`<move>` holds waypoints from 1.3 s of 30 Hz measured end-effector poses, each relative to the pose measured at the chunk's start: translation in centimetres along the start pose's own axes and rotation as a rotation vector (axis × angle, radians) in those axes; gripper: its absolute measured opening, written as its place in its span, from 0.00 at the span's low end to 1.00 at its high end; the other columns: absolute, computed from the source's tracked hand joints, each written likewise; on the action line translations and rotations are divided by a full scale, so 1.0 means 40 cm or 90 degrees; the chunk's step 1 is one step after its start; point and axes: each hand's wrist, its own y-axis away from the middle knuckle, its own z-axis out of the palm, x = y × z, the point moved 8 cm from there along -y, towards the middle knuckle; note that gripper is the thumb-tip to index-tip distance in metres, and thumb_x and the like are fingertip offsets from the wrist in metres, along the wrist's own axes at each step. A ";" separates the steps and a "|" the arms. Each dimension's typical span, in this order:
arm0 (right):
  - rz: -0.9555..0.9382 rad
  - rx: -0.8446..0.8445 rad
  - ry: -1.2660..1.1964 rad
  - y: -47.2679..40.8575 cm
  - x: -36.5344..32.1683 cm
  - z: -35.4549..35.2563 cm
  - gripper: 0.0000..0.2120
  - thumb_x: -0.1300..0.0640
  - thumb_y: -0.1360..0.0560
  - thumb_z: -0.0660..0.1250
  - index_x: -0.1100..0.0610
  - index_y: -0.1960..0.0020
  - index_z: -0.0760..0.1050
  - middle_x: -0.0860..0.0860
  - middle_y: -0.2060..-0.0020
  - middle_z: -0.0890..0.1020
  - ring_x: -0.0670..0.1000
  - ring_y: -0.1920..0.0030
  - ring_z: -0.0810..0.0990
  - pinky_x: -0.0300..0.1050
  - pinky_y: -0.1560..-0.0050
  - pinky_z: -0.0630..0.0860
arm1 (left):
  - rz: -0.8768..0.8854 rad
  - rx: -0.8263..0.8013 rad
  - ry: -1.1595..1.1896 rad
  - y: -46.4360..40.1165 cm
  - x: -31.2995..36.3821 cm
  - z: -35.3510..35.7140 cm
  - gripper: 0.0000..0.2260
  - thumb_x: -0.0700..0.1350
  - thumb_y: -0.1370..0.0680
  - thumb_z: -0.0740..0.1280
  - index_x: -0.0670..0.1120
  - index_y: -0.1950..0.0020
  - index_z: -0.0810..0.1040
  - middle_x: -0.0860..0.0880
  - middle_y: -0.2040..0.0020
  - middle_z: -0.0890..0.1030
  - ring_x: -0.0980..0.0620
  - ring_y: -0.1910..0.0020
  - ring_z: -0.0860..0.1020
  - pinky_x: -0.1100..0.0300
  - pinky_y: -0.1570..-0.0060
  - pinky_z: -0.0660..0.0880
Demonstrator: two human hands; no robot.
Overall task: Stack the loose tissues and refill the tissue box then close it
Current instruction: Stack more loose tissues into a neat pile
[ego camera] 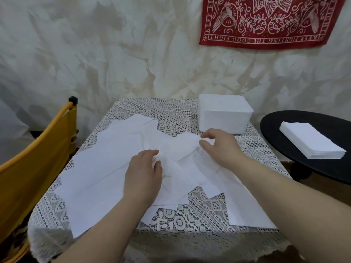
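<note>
White loose tissues (106, 168) lay scattered over the lace tablecloth (199, 213); left hand (142, 175) and right hand (220, 147) each pinched one sheet. A neat stack (311, 141) waited aside; the tissue box (225, 113) seemingly awaited refilling and closing.

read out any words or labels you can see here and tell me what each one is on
"KEEP FIGHTING THE GOOD FIGHT": along the bottom border of the red bandana on the wall, printed upside down.
The lettering on its side borders is cut off and too partial to read.
White tissue box, tissues and lace tablecloth: no text visible.
</note>
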 end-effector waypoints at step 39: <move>0.067 -0.156 -0.672 0.050 -0.074 -0.098 0.23 0.64 0.37 0.74 0.56 0.43 0.75 0.55 0.52 0.84 0.54 0.52 0.83 0.48 0.52 0.80 | -0.121 -0.135 0.465 -0.116 0.141 -0.100 0.05 0.38 0.27 0.70 0.46 0.62 0.79 0.50 0.63 0.78 0.55 0.65 0.72 0.62 0.63 0.67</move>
